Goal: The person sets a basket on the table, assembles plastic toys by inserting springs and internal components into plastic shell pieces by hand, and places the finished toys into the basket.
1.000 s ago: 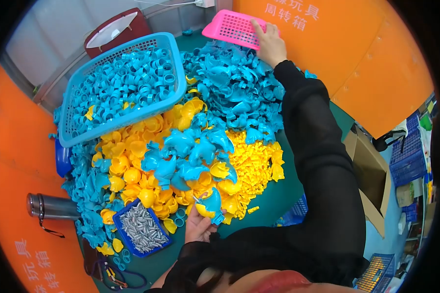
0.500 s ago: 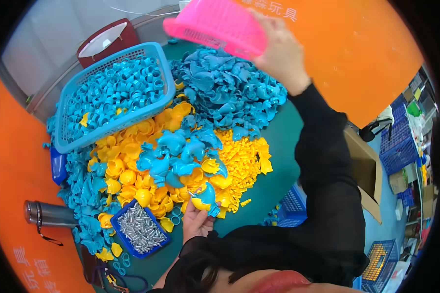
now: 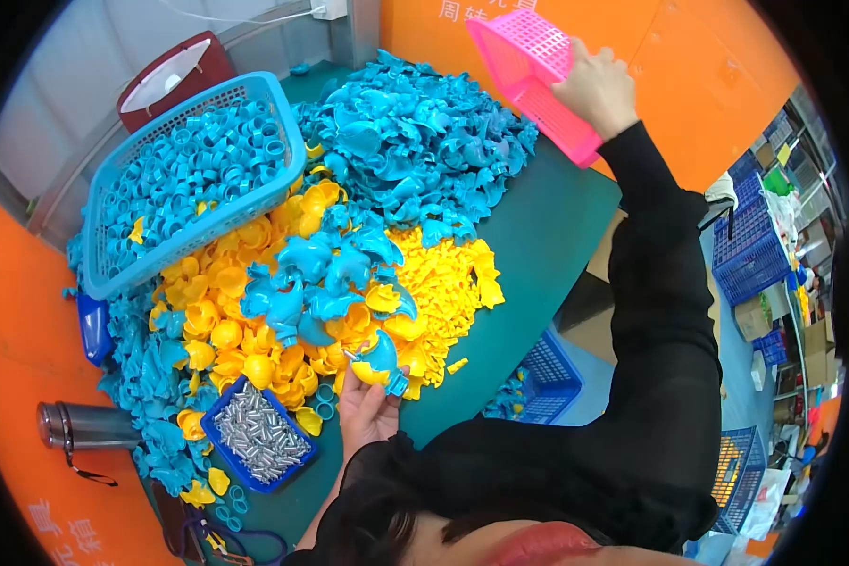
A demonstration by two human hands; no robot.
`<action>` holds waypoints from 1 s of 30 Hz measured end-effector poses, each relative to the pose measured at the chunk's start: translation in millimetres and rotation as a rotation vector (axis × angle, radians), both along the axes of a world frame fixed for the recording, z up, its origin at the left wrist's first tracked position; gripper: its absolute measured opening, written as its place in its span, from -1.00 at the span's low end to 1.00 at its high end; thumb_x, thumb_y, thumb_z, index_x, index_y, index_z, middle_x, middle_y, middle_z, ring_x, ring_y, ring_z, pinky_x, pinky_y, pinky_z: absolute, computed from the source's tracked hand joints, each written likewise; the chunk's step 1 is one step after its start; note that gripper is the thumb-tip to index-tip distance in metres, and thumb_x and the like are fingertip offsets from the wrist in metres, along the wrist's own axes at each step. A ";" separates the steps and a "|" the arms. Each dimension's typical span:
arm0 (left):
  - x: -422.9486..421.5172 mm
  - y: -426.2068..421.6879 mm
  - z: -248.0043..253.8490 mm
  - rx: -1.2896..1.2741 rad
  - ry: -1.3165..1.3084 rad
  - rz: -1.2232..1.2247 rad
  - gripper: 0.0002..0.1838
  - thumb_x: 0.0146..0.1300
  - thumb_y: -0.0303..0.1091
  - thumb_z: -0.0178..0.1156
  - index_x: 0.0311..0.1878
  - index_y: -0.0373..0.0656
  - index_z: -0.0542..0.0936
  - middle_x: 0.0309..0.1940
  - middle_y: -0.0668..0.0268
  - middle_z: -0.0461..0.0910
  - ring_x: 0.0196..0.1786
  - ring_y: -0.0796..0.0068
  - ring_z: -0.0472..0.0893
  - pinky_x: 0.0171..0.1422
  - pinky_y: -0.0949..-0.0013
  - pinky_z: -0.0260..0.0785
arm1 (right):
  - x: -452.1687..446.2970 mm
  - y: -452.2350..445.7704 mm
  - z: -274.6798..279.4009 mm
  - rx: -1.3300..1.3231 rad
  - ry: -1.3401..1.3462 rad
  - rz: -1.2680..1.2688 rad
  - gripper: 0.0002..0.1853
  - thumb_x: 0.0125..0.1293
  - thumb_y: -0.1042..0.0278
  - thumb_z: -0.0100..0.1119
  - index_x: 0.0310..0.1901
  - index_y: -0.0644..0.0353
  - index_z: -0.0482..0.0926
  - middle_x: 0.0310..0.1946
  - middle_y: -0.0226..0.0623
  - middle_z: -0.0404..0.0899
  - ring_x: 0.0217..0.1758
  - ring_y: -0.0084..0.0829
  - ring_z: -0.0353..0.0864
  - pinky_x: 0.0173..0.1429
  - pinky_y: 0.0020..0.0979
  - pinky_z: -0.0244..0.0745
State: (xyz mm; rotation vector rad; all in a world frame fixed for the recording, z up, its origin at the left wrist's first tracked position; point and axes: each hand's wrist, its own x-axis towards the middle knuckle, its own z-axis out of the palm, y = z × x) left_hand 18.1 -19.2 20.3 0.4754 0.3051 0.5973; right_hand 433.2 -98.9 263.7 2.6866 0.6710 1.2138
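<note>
My right hand [image 3: 596,92] is raised at the upper right, its fingers closed round the edge of an empty-looking pink plastic basket [image 3: 566,123], which is tilted on its side above the table's far edge. Low in the middle, my left hand [image 3: 368,407] pinches a blue and yellow plastic toy part [image 3: 380,357] with a small metal pin sticking out of its left side. Around this hand lie yellow shell pieces [image 3: 258,368], a heap of small yellow pieces [image 3: 443,292] and some blue rings [image 3: 325,401].
Blue shell pieces [image 3: 396,132] are piled at the back. A blue basket [image 3: 288,132] of blue rings rests at the left. Nearer stand a small blue tray [image 3: 278,486] of metal pins and a steel flask [image 3: 99,426]. Below the table's right edge is a blue crate [image 3: 566,391].
My right hand has moved the pink basket to the right and turned it. The view has shifted. My left hand still holds the toy part.
</note>
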 end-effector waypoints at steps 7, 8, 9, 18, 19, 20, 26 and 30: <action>1.1 -1.5 5.8 0.008 -0.018 0.007 -0.48 0.30 -0.48 0.15 0.30 -0.18 0.26 0.11 0.20 0.49 0.08 0.26 0.60 0.13 0.35 0.50 | 15.0 55.6 -4.5 -0.056 0.184 0.103 -0.48 0.03 0.07 0.15 -0.06 0.32 0.46 -0.25 0.12 0.62 -0.09 0.04 0.62 -0.03 -0.06 0.55; 0.4 -1.7 7.1 0.000 -0.021 0.006 -0.48 0.30 -0.48 0.14 0.30 -0.18 0.26 0.12 0.20 0.49 0.08 0.27 0.60 0.14 0.34 0.49 | 9.4 59.1 -4.4 -0.063 0.185 0.117 -0.50 0.03 0.06 0.17 -0.08 0.29 0.45 -0.26 0.10 0.62 -0.09 0.02 0.62 -0.03 -0.07 0.54; 0.4 -1.1 9.3 -0.006 -0.027 0.006 -0.48 0.30 -0.49 0.14 0.30 -0.18 0.26 0.12 0.20 0.49 0.08 0.27 0.60 0.15 0.34 0.49 | 3.7 60.3 -2.9 -0.069 0.201 0.134 -0.47 0.03 0.05 0.18 -0.06 0.29 0.45 -0.26 0.11 0.62 -0.09 0.02 0.62 -0.03 -0.07 0.54; -2.7 1.8 15.0 -0.004 -0.087 -0.017 -0.44 0.28 -0.52 0.14 0.34 -0.19 0.24 0.17 0.23 0.45 0.14 0.29 0.56 0.21 0.32 0.45 | -117.1 64.3 10.5 -0.137 0.153 0.321 -0.12 -0.03 -0.15 0.29 0.30 0.18 0.31 -0.26 0.12 0.58 -0.14 0.06 0.62 -0.07 -0.09 0.54; -2.2 1.9 15.1 -0.013 -0.093 -0.015 -0.43 0.27 -0.52 0.15 0.34 -0.19 0.24 0.17 0.23 0.46 0.14 0.30 0.55 0.21 0.33 0.45 | -126.3 63.0 12.7 -0.134 0.122 0.349 -0.10 -0.03 -0.17 0.29 0.32 0.15 0.30 -0.25 0.13 0.58 -0.14 0.06 0.63 -0.07 -0.08 0.54; -2.1 2.3 15.4 -0.013 -0.088 -0.016 -0.43 0.27 -0.52 0.15 0.33 -0.19 0.24 0.17 0.23 0.46 0.14 0.30 0.55 0.21 0.33 0.45 | -135.1 61.3 15.8 -0.132 0.090 0.376 -0.09 -0.03 -0.19 0.30 0.34 0.11 0.29 -0.25 0.13 0.58 -0.14 0.07 0.63 -0.07 -0.08 0.54; -2.3 3.8 11.7 -0.003 -0.060 -0.032 -0.42 0.25 -0.53 0.16 0.33 -0.20 0.24 0.17 0.22 0.45 0.14 0.31 0.55 0.24 0.32 0.44 | -195.4 56.8 46.1 -0.032 -0.001 0.477 -0.16 -0.09 0.03 0.44 0.28 0.07 0.34 -0.21 0.04 0.54 -0.19 0.01 0.61 -0.10 -0.15 0.54; -1.5 3.9 12.6 0.002 -0.052 -0.022 -0.42 0.26 -0.52 0.16 0.34 -0.20 0.24 0.17 0.22 0.45 0.15 0.31 0.55 0.24 0.31 0.43 | -214.3 54.7 64.0 -0.012 0.013 0.445 -0.20 -0.09 0.02 0.44 0.24 0.09 0.41 -0.25 0.05 0.53 -0.23 0.03 0.61 -0.12 -0.16 0.53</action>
